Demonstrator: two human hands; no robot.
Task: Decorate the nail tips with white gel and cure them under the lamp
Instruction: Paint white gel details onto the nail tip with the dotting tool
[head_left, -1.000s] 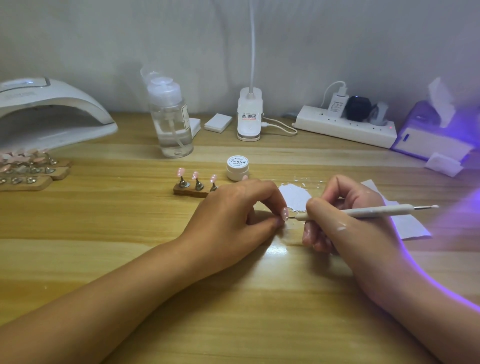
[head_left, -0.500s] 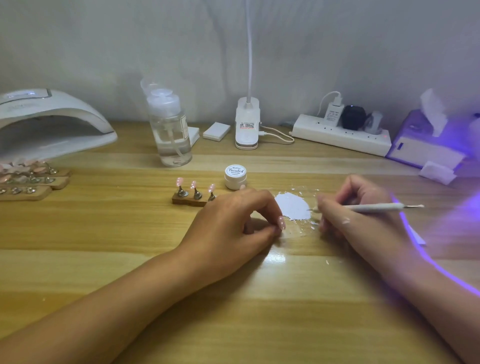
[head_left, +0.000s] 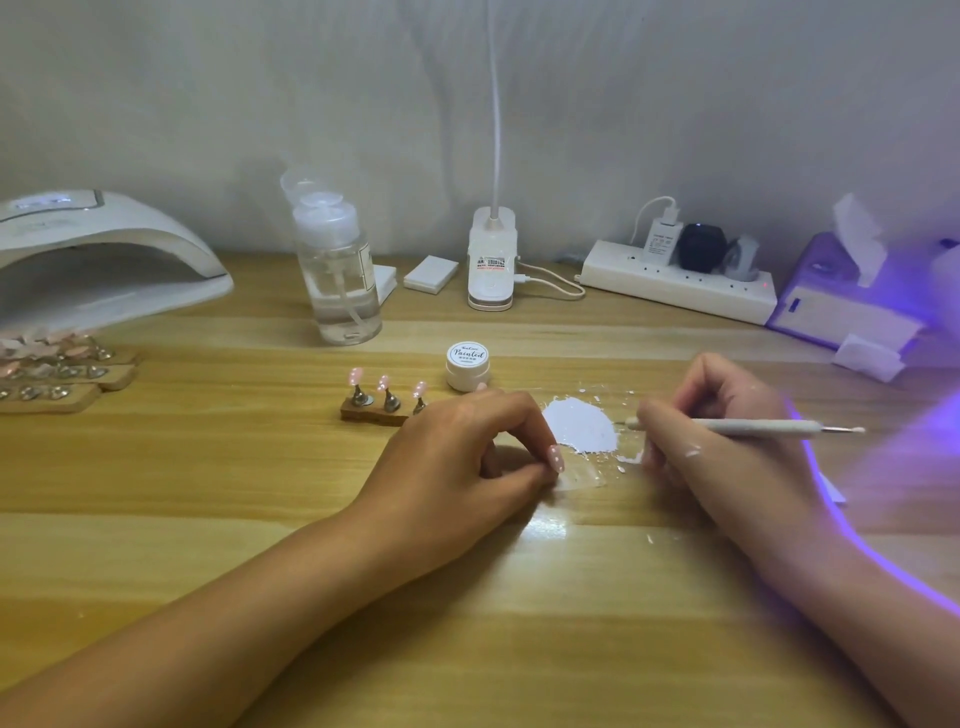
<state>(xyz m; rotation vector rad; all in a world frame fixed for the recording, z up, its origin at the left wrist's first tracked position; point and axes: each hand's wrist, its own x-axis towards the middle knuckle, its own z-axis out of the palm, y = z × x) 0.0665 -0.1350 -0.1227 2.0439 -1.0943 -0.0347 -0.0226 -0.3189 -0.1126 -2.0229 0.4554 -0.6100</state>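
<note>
1. Upper left of the frame: one white arched curing lamp (head_left: 104, 260) stands on the wooden worktop (head_left: 208, 519), its opening facing the lower right.
2. Left edge, below the lamp: three wooden strips (head_left: 57, 374) carry rows of nail tips too blurred to count.
3. Left of centre: one clear pump bottle (head_left: 337, 280) stands upright.
4. Centre: one small wooden stand (head_left: 366, 411) holds three pink nail tips (head_left: 384, 383) upright in a row. One round white gel jar (head_left: 467, 364) stands closed just to its right.
5. The left hand (head_left: 457, 452) pinches one pink nail tip with white dots (head_left: 556, 458), which stands nearly upright beside a patch of white gel (head_left: 579, 426).
6. The right hand (head_left: 727, 431) grips one slim white dotting tool (head_left: 753, 427), which lies level and points left at the gel.
</note>
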